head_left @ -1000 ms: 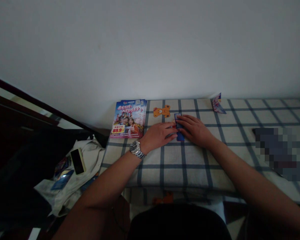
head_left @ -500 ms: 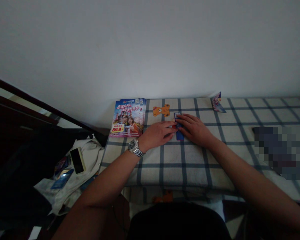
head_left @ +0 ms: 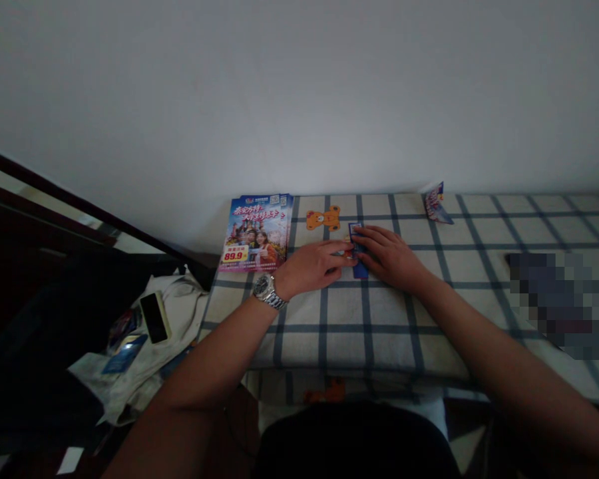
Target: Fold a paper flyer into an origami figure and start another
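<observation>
A small folded flyer (head_left: 360, 269), mostly blue with a QR code at its top end, lies on the checked cloth between my two hands. From the left, my left hand (head_left: 312, 267) has its fingertips on the flyer's left edge, where a bit of coloured print shows. My right hand (head_left: 392, 259) holds it from the right, fingers laid over the upper part and thumb side lower down. Part of the paper is hidden under the fingers. A silver wristwatch (head_left: 269, 291) sits on my left wrist.
Left on the table is a stack of printed flyers (head_left: 254, 233). A folded flyer (head_left: 436, 205) stands near the wall. The cloth (head_left: 299, 339) bears a bear print (head_left: 323, 218). A blurred-out dark object (head_left: 549, 293) lies right. A phone (head_left: 156, 317) rests on a white bag lower left.
My left hand's fingers have shifted slightly to the right across the folded flyer. My right hand stays almost in place. The whole view has moved very slightly.
</observation>
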The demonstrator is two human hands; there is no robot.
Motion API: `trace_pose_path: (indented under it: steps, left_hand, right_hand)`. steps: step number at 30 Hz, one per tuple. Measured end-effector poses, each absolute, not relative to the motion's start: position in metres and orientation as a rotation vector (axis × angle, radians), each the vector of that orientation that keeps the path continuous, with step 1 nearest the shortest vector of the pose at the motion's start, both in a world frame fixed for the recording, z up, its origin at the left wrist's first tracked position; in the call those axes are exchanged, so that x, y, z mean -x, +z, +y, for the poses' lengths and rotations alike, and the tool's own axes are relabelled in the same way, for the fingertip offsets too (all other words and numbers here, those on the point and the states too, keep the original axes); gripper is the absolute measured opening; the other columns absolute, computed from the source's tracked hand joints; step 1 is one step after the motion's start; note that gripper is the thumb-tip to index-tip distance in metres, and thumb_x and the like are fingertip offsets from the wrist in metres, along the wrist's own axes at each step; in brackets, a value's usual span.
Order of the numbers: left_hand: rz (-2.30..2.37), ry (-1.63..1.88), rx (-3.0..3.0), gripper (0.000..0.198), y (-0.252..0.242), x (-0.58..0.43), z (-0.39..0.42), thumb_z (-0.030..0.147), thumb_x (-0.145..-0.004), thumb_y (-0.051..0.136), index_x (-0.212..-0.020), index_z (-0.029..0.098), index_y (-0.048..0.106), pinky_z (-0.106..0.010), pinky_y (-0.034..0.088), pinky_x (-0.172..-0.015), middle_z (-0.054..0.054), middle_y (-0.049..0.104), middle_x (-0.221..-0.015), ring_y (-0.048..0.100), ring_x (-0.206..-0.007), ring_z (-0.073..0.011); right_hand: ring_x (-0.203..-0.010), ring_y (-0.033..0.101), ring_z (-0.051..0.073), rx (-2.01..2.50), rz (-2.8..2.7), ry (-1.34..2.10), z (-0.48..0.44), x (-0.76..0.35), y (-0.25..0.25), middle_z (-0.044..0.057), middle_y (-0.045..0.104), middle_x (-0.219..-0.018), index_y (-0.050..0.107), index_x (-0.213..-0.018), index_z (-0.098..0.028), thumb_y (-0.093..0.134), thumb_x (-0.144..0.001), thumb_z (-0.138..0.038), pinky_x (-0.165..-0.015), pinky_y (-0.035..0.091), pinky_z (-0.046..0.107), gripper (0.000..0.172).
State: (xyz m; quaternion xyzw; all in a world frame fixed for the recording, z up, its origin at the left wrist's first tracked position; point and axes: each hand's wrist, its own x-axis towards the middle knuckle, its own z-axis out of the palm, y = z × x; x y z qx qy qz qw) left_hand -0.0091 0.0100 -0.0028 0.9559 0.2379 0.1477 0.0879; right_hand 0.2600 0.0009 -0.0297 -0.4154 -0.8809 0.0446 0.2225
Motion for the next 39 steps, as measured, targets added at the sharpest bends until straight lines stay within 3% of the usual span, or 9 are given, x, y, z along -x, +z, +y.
trace_pose_path:
  steps: [13, 21, 33, 39]
  left_hand:
    - [0.729, 0.436, -2.822, 0.038, -0.003, 0.011, 0.01, 0.018, -0.102, 0.062, -0.135, 0.032, 0.071, -0.046, 0.053, -0.117, -0.005, 0.058, -0.154, 0.057, -0.141, -0.0248]
    - [0.757, 0.46, -2.805, 0.039, -0.0035, 0.009, 0.0081, 0.017, -0.101, 0.061, -0.134, 0.034, 0.072, -0.044, 0.053, -0.117, -0.003, 0.058, -0.155, 0.058, -0.14, -0.0234]
    - [0.792, 0.513, -2.783, 0.037, -0.0054, 0.0065, 0.0074, 0.018, -0.102, 0.059, -0.137, 0.025, 0.066, -0.043, 0.053, -0.117, -0.006, 0.064, -0.148, 0.061, -0.137, -0.0226]
    - [0.845, 0.498, -2.815, 0.038, -0.0036, 0.002, 0.0048, 0.018, -0.104, 0.053, -0.141, 0.019, 0.062, -0.042, 0.052, -0.117, -0.008, 0.062, -0.151, 0.06, -0.136, -0.0226]
  right_hand:
    - [-0.151, 0.048, 0.035, 1.143, -2.452, 0.163, 0.0003, -0.2606, -0.0286, 0.013, 0.055, -0.162, 0.058, -0.151, -0.019, 0.056, -0.105, -0.042, -0.124, 0.042, 0.059, 0.051]
    - [-0.151, 0.048, 0.035, 1.145, -2.448, 0.183, 0.0011, -0.2617, -0.03, 0.011, 0.054, -0.162, 0.056, -0.154, -0.024, 0.058, -0.104, -0.042, -0.123, 0.043, 0.062, 0.053]
    - [-0.149, 0.05, 0.035, 1.136, -2.447, 0.143, -0.0012, -0.2594, -0.0273, 0.013, 0.056, -0.161, 0.059, -0.15, -0.02, 0.058, -0.105, -0.041, -0.123, 0.044, 0.059, 0.05]
    - [-0.149, 0.049, 0.036, 1.148, -2.445, 0.139, -0.001, -0.2583, -0.028, 0.011, 0.055, -0.161, 0.057, -0.152, -0.023, 0.059, -0.104, -0.041, -0.122, 0.044, 0.062, 0.051]
